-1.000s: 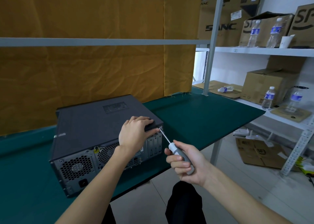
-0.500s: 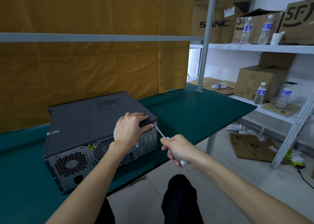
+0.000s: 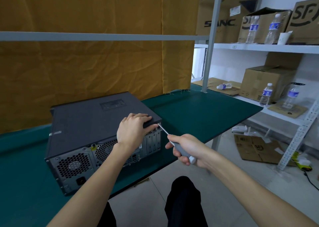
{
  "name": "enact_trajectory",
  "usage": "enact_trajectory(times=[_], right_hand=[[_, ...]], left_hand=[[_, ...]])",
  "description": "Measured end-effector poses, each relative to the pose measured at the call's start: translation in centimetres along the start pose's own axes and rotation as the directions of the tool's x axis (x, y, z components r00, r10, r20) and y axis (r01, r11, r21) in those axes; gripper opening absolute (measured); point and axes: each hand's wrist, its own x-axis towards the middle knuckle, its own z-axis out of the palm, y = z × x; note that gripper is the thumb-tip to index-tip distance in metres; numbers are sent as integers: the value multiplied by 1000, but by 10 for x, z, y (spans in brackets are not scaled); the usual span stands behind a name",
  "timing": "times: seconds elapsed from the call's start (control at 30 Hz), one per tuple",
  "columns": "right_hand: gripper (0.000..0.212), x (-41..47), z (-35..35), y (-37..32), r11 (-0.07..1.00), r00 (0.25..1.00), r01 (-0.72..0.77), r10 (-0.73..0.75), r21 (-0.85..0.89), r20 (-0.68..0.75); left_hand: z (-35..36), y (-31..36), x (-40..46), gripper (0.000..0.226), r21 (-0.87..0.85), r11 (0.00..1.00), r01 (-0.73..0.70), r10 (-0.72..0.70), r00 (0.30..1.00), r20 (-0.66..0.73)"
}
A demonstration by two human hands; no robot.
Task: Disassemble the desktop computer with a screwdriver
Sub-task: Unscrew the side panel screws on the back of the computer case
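A dark grey desktop computer [image 3: 89, 118] lies on its side on the green table [image 3: 198, 114], its rear panel with fan grilles and ports facing me. My left hand [image 3: 133, 132] grips the near right top corner of the case, fingers on the lid, thumb over the rear edge. My right hand [image 3: 188, 149] is curled around the grey handle of a screwdriver [image 3: 179, 148]. The metal shaft points up-left, and its tip sits at the top right corner of the rear panel, just beside my left thumb.
A yellow cloth [image 3: 96, 59] hangs behind the table, crossed by a grey rail [image 3: 103, 36]. Metal shelving [image 3: 265, 47] at right carries cardboard boxes [image 3: 265, 83] and water bottles [image 3: 266, 94]. Flattened cardboard [image 3: 255, 147] lies on the floor. My legs are under the table edge.
My right hand has turned on the screwdriver handle while the tip stays at the same corner screw. The left hand keeps its grip on the case. The camera view shifted slightly.
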Motion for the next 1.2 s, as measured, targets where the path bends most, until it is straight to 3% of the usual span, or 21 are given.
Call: enact_trajectory(times=[0.73, 0.8, 0.87, 0.93, 1.0, 1.07, 1.13, 1.2], right_hand=[[46, 1, 1, 7, 999, 1000, -18, 18, -34, -7], [46, 0, 0, 8, 1000, 1000, -13, 13, -28, -7], [47, -1, -2, 10, 1000, 1000, 2, -2, -30, -5], [49, -3, -5, 13, 999, 1000, 15, -14, -39, 6], [51, -5, -7, 16, 999, 1000, 21, -21, -36, 15], [51, -6, -6, 17, 1000, 1000, 17, -17, -22, 6], [51, -7, -5, 16, 1000, 1000, 8, -8, -13, 0], [53, -8, -4, 17, 1000, 1000, 9, -9, -15, 11]], left_hand=[[1, -1, -2, 54, -15, 1000, -19, 19, 1000, -17], [-3, 2, -3, 45, -33, 999, -31, 30, 999, -24], [-8, 9, -8, 23, -210, 977, 25, -51, 991, -120], [-15, 24, -17, 23, -566, 803, 185, -266, 962, -64], [-19, 41, -22, 30, -741, 549, 387, -339, 913, 226], [-16, 58, -24, 27, -765, 349, 541, -332, 835, 439], [-13, 69, -23, 27, -749, 46, 660, -358, 711, 605], [-10, 74, -22, 28, -709, -225, 668, -297, 646, 703]])
